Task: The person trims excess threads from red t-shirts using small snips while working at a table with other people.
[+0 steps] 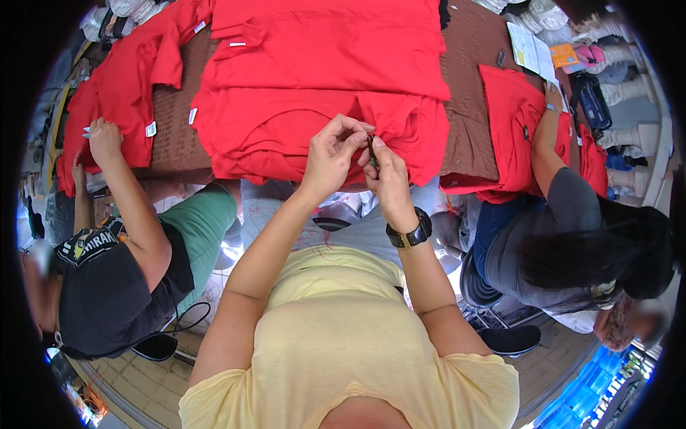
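Red T-shirts (314,64) lie spread and stacked on the table in front of me. My left hand (331,155) is closed in a pinch over the near shirt, thumb and forefinger together; what they hold is too small to make out. In my right hand (389,179), which wears a black watch, is a small dark pair of thread snips (372,153), gripped with its tips up beside my left fingertips. Folds of a red shirt (404,121) rise just behind the snips.
A brown cloth (468,136) covers the table. On the left, a person's hand (106,139) holds a small tool over red garments (136,79). Right, another person's hand (553,95) touches an open booklet (530,50). A black pouch (593,100) and thread cones (629,91) stand beyond.
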Demonstrator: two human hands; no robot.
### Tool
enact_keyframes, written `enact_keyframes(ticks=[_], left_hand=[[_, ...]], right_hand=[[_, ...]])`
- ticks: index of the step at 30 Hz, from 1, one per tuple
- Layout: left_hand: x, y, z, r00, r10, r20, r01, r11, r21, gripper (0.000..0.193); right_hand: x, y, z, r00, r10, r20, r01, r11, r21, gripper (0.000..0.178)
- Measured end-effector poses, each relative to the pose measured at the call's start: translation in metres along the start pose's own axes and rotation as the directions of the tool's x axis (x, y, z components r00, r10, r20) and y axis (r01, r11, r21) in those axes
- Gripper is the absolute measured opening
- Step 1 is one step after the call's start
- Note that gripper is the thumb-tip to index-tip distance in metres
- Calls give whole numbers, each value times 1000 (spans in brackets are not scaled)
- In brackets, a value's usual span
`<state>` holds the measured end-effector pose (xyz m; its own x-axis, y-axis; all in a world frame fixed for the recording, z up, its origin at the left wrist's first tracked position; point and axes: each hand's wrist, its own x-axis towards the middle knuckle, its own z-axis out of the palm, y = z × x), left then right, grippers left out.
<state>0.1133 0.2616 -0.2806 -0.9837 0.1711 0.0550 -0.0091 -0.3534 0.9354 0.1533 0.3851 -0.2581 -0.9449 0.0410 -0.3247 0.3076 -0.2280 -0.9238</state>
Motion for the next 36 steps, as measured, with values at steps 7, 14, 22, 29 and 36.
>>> enact_keyframes(ticks=[7, 14, 22, 29, 36], left_hand=[[-4, 1, -2, 995, 44, 85, -48, 998, 48, 3], [-26, 45, -30, 954, -220, 205, 6, 696, 718, 28], [-13, 2, 1, 994, 74, 85, -109, 813, 572, 49], [-8, 7, 12, 904, 428, -1, -274, 580, 767, 28], [-5, 1, -7, 988, 32, -152, -33, 999, -5, 11]], right_hand=[[11, -3, -5, 996, 83, 27, -85, 992, 92, 43], [-4, -23, -40, 911, -370, -182, 335, 922, -196, 33], [19, -17, -31, 807, -583, 92, 550, 687, -475, 15], [25, -11, -30, 884, -467, 6, 452, 852, -264, 14], [19, -13, -30, 895, -439, -78, 406, 875, -265, 12]])
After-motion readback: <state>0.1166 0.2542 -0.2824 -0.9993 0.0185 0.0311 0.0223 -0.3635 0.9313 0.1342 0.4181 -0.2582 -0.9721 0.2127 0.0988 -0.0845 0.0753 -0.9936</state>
